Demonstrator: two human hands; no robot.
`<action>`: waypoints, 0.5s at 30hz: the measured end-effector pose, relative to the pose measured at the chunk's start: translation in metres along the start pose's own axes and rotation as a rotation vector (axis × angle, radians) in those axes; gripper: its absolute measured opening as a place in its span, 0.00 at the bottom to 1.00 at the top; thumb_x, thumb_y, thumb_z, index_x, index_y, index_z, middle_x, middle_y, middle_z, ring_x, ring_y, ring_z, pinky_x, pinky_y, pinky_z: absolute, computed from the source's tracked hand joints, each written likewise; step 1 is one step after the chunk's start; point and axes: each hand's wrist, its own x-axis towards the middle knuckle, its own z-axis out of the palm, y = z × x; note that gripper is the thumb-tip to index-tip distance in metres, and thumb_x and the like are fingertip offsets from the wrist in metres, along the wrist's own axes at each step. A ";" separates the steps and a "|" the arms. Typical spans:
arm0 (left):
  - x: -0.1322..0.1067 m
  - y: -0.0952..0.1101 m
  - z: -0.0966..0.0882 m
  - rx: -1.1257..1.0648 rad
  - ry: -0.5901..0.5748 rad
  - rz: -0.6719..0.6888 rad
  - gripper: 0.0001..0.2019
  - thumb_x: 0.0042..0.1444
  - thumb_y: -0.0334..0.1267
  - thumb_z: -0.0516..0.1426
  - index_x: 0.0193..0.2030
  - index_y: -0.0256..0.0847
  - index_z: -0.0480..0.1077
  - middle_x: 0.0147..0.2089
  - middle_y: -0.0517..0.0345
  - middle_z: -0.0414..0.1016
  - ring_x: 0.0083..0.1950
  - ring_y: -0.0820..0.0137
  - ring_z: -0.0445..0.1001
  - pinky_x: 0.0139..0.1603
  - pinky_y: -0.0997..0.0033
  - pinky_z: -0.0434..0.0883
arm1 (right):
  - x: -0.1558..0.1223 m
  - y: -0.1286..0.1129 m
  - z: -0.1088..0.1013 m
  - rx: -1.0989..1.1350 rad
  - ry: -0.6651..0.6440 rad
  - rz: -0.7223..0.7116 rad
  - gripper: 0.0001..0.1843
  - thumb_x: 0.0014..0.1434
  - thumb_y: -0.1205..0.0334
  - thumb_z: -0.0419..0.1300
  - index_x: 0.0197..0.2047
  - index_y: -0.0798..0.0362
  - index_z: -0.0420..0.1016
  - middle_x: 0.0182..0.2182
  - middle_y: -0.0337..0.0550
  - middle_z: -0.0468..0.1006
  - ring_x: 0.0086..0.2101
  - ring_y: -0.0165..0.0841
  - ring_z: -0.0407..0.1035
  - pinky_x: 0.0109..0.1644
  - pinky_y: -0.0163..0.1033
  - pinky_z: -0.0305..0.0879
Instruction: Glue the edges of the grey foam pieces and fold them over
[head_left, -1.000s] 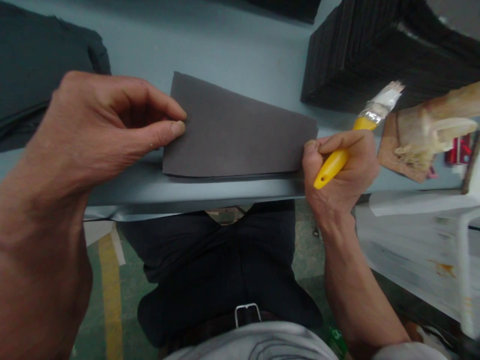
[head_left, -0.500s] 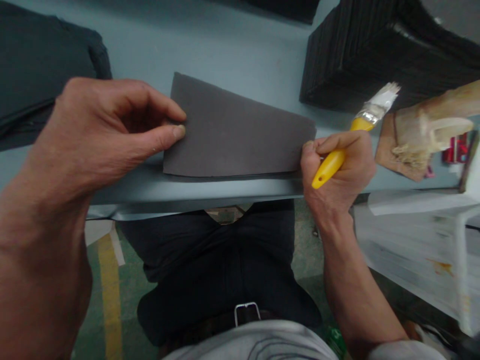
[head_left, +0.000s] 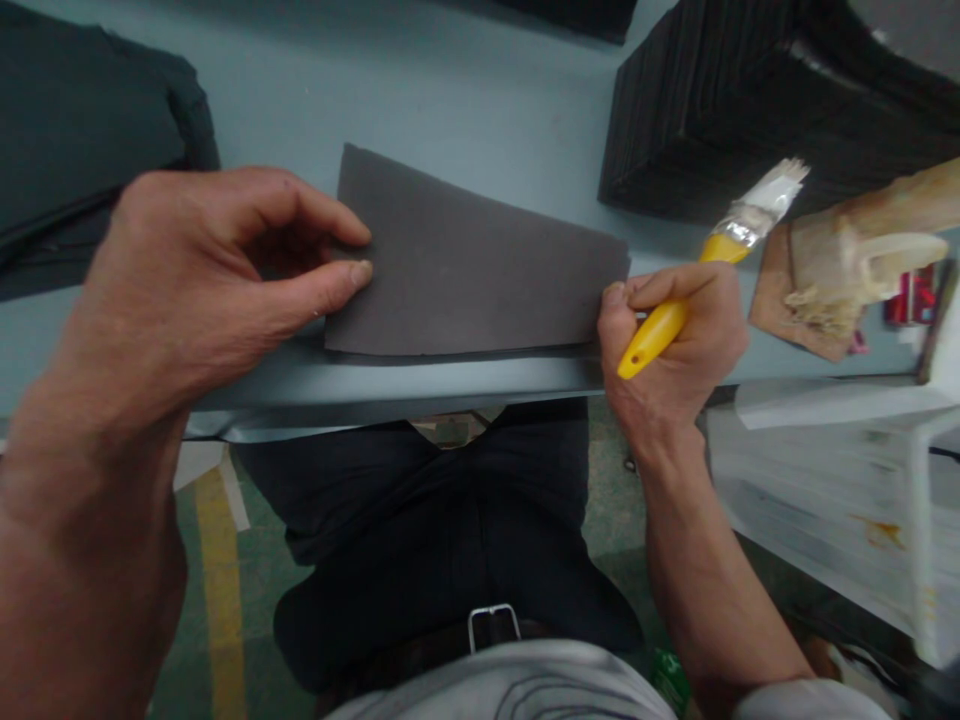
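Note:
A dark grey flat sheet (head_left: 480, 265), with a slanting far edge, lies near the front edge of the blue-grey table. Its left end is pinched between the thumb and fingers of my left hand (head_left: 217, 260). At the sheet's right end, the thumb and fingertip of my right hand (head_left: 679, 340) touch the corner. That same hand is closed round a paintbrush (head_left: 660, 335) with a yellow handle, a metal band and whitish bristles that point away to the upper right. The fingers under the sheet are hidden.
A tall stack of dark sheets (head_left: 697, 110) stands at the back right, and dark folded material (head_left: 82, 150) lies at the left. A pale, glue-crusted container (head_left: 832, 260) sits on a brown board at the right. Below it is a whitish bin (head_left: 817, 490).
Both hands and the sheet have shifted only slightly, a few pixels left. The grip on the sheet and the brush looks the same.

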 end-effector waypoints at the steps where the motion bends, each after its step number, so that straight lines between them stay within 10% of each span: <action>1: 0.000 0.000 0.000 0.016 0.002 -0.002 0.17 0.61 0.50 0.68 0.54 0.46 0.86 0.40 0.65 0.85 0.37 0.76 0.75 0.41 0.78 0.72 | 0.000 0.000 0.000 0.001 0.001 0.003 0.11 0.65 0.52 0.62 0.36 0.44 0.63 0.31 0.37 0.71 0.36 0.36 0.76 0.42 0.44 0.78; 15: 0.001 -0.001 0.001 0.144 -0.041 0.084 0.16 0.67 0.50 0.62 0.54 0.46 0.84 0.42 0.67 0.83 0.40 0.71 0.78 0.45 0.66 0.72 | 0.001 0.005 0.003 0.034 0.049 -0.143 0.12 0.67 0.58 0.65 0.36 0.44 0.65 0.28 0.35 0.74 0.29 0.33 0.73 0.42 0.42 0.76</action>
